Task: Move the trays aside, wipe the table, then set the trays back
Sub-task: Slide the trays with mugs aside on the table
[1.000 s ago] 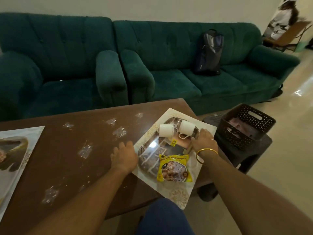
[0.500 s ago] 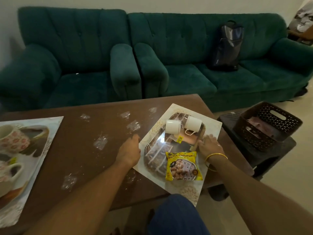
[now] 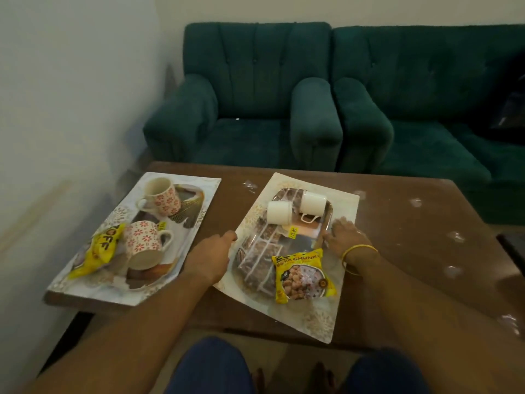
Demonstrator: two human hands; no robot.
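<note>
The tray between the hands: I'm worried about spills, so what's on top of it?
Two white cups lying tipped over and a yellow soya chunks packet. The packet hides the tray beneath.

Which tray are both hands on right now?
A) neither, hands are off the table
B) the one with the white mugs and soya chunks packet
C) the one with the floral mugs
B: the left hand and right hand sit at opposite edges of the tray with white mugs; the floral-mug tray lies untouched to the left.

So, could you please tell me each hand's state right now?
Left hand: gripping the pale patterned tray.
Right hand: gripping the same tray.
</note>
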